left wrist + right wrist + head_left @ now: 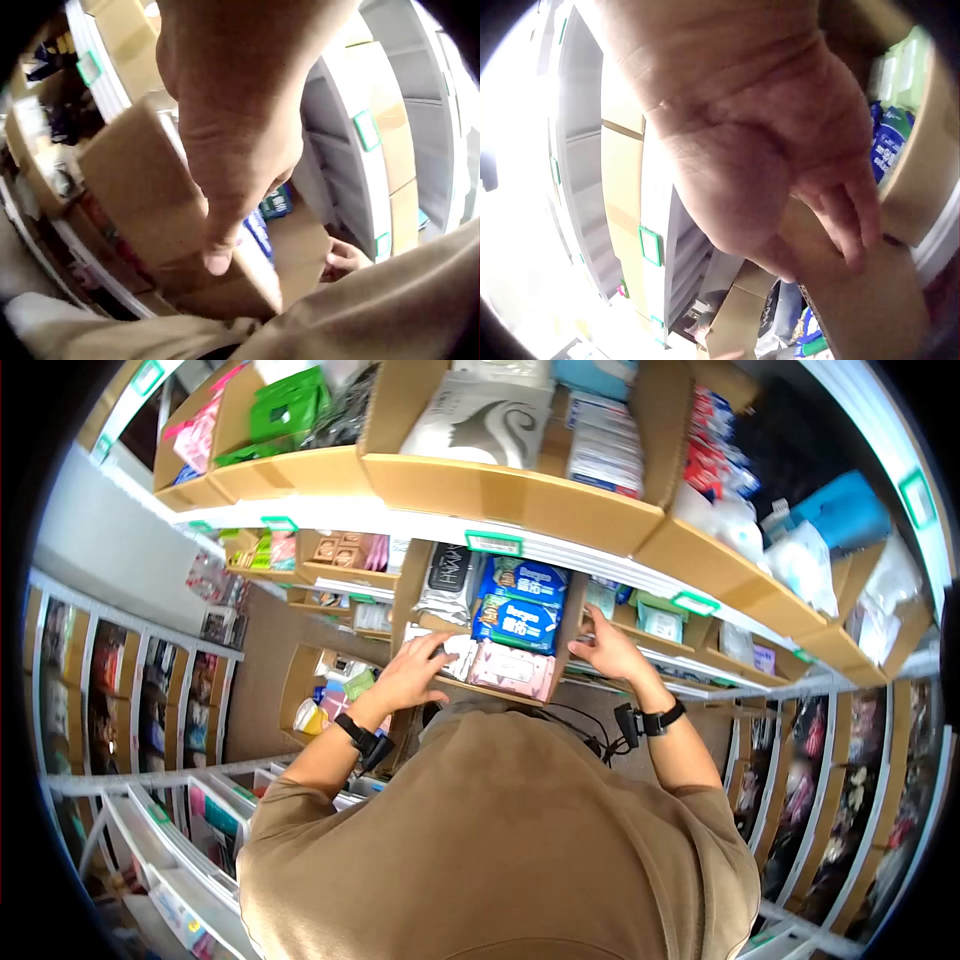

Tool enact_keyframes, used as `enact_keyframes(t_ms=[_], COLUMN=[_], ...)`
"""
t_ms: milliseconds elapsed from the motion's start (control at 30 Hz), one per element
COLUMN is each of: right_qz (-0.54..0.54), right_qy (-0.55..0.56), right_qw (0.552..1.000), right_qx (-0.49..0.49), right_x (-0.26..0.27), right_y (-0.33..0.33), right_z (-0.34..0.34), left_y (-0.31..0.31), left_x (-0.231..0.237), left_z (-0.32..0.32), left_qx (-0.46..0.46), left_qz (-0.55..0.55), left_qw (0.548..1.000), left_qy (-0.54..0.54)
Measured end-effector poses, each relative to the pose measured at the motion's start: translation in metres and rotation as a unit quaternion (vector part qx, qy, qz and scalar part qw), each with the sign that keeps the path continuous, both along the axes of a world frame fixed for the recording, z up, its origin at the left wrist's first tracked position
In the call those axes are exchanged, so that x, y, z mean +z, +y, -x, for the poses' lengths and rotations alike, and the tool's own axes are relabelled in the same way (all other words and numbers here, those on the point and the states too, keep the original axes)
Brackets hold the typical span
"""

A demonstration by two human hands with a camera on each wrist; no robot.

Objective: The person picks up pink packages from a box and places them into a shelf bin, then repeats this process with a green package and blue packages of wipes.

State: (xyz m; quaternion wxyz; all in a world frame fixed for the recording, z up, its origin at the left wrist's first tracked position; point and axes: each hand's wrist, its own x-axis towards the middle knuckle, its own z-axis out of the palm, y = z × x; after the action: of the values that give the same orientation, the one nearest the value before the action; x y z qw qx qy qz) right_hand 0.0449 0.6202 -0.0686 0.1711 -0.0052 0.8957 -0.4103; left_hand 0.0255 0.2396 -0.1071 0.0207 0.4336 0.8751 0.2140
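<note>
An open cardboard box [550, 687] stands pulled out from the shelf in front of my body. Inside are blue packs of wipes [518, 618], a pink pack [512, 666] and a black-and-grey pack [447, 572]. My left hand [408, 672] lies over the box's left front corner, fingers extended above a white pack [457, 657]. The left wrist view has its thumb [218, 259] by the rim; the other fingers are mostly hidden there. At the opposite side my right hand [612, 651] grips the box wall, thumb at the rim and fingers [847, 232] against the outside.
Above the box runs a shelf edge [420, 530] with a row of goods-filled cardboard bins [520, 485]. More bins [300, 700] sit low on the left. Cables [600, 745] hang behind the box, and stocked shelving [130, 690] lines both sides.
</note>
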Motion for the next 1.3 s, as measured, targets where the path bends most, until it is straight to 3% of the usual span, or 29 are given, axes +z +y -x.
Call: enact_keyframes(t_ms=[233, 433, 633, 700, 733, 767, 833, 900, 1033, 1133, 1167, 1233, 1267, 1300], right_qz=[-0.036, -0.136, -0.170, -0.254, -0.233, -0.232, -0.262, -0.267, -0.257, -0.242, -0.236, -0.276, -0.169, -0.133], right_qy=[-0.063, -0.088, 0.032, 0.139, 0.225, 0.227, 0.427, 0.463, 0.415, 0.368, 0.350, 0.354, 0.230, 0.190], right_qw=[0.996, 0.986, 0.985, 0.957, 0.946, 0.945, 0.865, 0.844, 0.869, 0.894, 0.904, 0.893, 0.958, 0.972], right_qx=[0.046, 0.026, -0.028, -0.019, -0.032, -0.031, -0.039, -0.051, -0.081, -0.081, -0.069, -0.003, 0.009, 0.043], right_x=[0.018, 0.031, 0.013, 0.007, 0.003, -0.011, -0.041, -0.041, -0.032, -0.029, -0.030, -0.064, -0.050, -0.039], right_y=[-0.010, -0.015, 0.005, 0.012, 0.012, 0.021, 0.043, 0.046, 0.036, 0.018, 0.007, -0.006, -0.029, -0.053], right_z=[0.019, 0.040, 0.078, 0.093, 0.100, 0.109, 0.124, 0.128, 0.125, 0.121, 0.120, 0.120, 0.107, 0.099], left_y=[-0.010, -0.006, 0.027, 0.037, 0.043, 0.047, 0.055, 0.063, 0.069, 0.058, 0.049, 0.028, 0.018, 0.006], left_x=[-0.036, -0.040, -0.052, -0.062, -0.064, -0.063, -0.058, -0.057, -0.069, -0.075, -0.059, -0.069, -0.081, -0.089], left_z=[-0.021, 0.000, 0.046, 0.062, 0.070, 0.077, 0.091, 0.105, 0.116, 0.096, 0.080, 0.055, 0.041, 0.024], left_qx=[0.133, 0.166, 0.240, 0.239, 0.238, 0.239, 0.229, 0.235, 0.253, 0.268, 0.274, 0.274, 0.313, 0.341], left_qz=[-0.038, -0.017, -0.055, -0.028, -0.045, -0.045, -0.079, -0.081, -0.075, -0.094, -0.082, -0.156, -0.134, -0.137], left_qw=[0.984, 0.970, 0.952, 0.958, 0.958, 0.958, 0.955, 0.952, 0.948, 0.957, 0.957, 0.939, 0.933, 0.921], left_qy=[0.108, 0.175, 0.179, 0.155, 0.153, 0.154, 0.169, 0.180, 0.176, 0.052, -0.040, -0.140, -0.118, -0.127])
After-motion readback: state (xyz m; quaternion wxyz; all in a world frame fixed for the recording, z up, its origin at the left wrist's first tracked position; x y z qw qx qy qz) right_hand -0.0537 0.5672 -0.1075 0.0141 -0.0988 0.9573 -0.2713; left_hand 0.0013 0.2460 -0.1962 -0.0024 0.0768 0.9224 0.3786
